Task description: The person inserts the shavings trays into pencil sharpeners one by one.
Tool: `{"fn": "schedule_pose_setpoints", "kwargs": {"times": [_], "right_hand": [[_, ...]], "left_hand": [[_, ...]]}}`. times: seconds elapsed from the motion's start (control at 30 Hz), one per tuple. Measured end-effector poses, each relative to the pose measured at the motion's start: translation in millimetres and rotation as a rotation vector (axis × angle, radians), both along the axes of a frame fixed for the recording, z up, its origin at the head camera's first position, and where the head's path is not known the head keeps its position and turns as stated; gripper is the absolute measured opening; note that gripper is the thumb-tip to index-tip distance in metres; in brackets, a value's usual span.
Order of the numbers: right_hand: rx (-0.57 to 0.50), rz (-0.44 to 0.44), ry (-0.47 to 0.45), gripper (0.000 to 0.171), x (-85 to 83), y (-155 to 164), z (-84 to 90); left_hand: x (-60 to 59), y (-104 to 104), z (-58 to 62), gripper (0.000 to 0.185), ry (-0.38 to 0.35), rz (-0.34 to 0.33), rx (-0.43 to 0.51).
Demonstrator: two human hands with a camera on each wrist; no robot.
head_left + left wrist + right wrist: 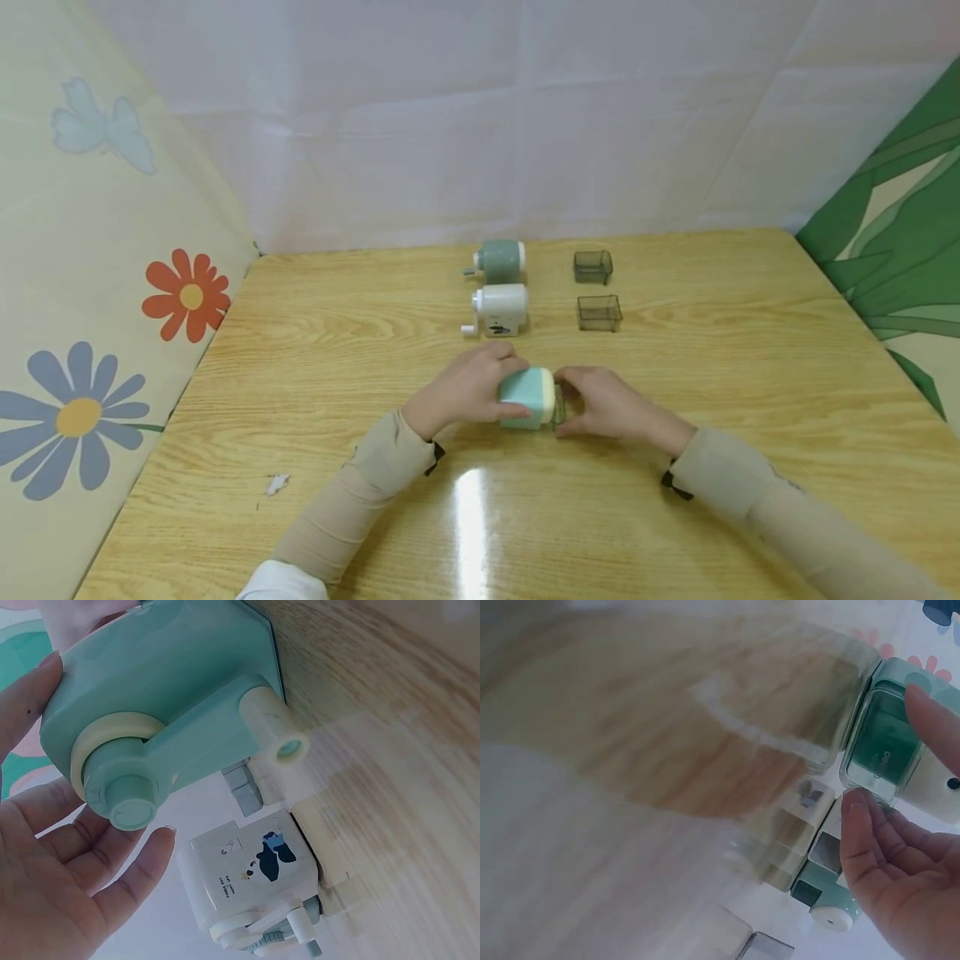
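Observation:
A mint-green pencil sharpener (528,398) stands on the wooden table (675,500) in front of me. My left hand (514,387) grips its left side, thumb in front and fingers behind. The left wrist view shows the same sharpener (172,705) with its crank (274,735) and my fingers (135,870) curled round the body. My right hand (567,406) is at its right end and pinches the clear drawer (877,746), which sits in the sharpener's slot. My right fingertips (855,806) press the drawer's edges.
Behind my hands lie a white sharpener (500,309) and a grey-green sharpener (500,258). Two dark clear drawers (593,267) (599,312) stand to their right. Fabric walls close the table at the left, back and right.

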State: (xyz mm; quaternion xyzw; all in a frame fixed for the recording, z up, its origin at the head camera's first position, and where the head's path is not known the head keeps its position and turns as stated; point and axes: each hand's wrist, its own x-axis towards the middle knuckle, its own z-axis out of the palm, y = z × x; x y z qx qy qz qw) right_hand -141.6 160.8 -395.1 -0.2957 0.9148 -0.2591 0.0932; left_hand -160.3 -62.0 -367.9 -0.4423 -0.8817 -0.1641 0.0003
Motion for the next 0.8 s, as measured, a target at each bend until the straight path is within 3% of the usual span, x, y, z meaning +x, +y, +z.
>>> {"fn": "schedule_pose_setpoints", "kwargs": {"times": [0.8], "right_hand": [[-0.095, 0.045, -0.112, 0.056, -8.4, -11.4, 0.4]], "left_hand": [[1.2, 0.2, 1.5, 0.056, -0.014, -0.008, 0.007]]}}
